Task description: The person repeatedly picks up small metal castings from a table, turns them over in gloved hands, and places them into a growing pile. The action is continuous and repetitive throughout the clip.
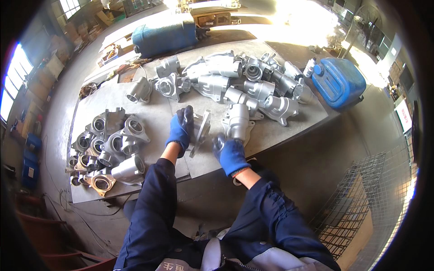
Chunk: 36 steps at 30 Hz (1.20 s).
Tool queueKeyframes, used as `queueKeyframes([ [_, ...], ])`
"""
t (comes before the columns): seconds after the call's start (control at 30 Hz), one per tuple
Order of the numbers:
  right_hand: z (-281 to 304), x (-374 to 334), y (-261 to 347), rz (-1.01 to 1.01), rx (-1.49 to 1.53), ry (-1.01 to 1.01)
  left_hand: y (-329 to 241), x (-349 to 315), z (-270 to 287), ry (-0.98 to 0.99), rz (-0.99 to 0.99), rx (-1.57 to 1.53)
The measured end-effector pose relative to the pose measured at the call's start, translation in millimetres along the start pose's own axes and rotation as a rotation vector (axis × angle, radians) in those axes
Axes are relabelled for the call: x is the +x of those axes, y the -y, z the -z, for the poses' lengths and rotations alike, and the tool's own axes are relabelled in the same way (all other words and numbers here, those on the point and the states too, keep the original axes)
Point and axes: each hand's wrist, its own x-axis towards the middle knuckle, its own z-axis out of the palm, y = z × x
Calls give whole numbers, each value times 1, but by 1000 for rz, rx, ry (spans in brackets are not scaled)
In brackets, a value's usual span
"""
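My left hand (181, 128), in a blue glove with dark grey fingers, grips a silver cast-metal housing (201, 131). The housing stands on the table with its flange turned toward the right, and the hand hides part of it. Just right of it, my gloved right hand (231, 154) is closed, its fingertips bent toward the housing. What those fingers hold, if anything, is too small to make out. Directly beyond the right hand stands another silver housing (238, 118) with a flanged base; whether the hand touches it I cannot tell.
Several similar housings (213, 86) crowd the far side of the grey metal table (174, 156). Another group (116, 143) sits at the left end. A blue jerrycan (339, 83) stands at the right end, a blue drum (165, 35) lies beyond, and a wire cage (361, 203) is at the lower right.
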Motion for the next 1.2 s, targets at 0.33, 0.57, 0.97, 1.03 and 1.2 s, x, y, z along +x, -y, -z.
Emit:
queueKeyframes([
  [0.33, -1, 88, 11, -66, -289, 69, 28, 36, -13, 139, 184, -252],
  [0.57, -18, 67, 20, -16, -250, 55, 46, 43, -23, 153, 152, -358],
  [0.97, -25, 39, 39, -57, -182, 68, 62, 48, -28, 87, -135, -164],
  [1.03, -35, 28, 35, -61, -174, 119, 63, 51, -33, 77, -171, -9],
  [1.2, -31, 20, 36, -83, -91, 208, 33, 49, -29, 127, 89, -197],
])
